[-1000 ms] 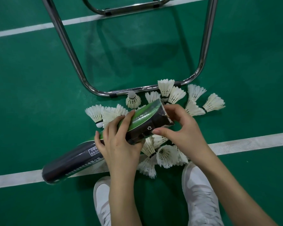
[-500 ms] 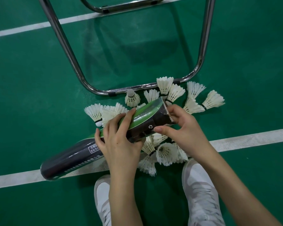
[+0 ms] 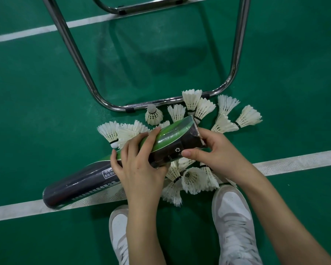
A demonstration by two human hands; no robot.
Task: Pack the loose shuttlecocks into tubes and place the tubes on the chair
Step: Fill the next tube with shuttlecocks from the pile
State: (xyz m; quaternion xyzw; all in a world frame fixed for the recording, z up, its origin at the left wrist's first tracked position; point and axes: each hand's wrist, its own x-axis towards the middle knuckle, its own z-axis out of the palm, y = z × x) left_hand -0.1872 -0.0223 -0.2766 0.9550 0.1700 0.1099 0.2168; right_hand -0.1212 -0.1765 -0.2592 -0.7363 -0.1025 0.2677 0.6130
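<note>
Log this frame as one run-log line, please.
phase: working at tube end | left hand: grips tube mid-body | right hand: at tube's far end | shuttlecocks: loose on floor | chair frame: no tube visible

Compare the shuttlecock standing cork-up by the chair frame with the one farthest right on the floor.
The cork-up shuttlecock stands on its feather skirt with the cork on top; the rightmost shuttlecock lies on its side, feathers fanning right. The first sits beside the chair frame; the second lies farther from it. Both are white, feathered, still loose.
</note>
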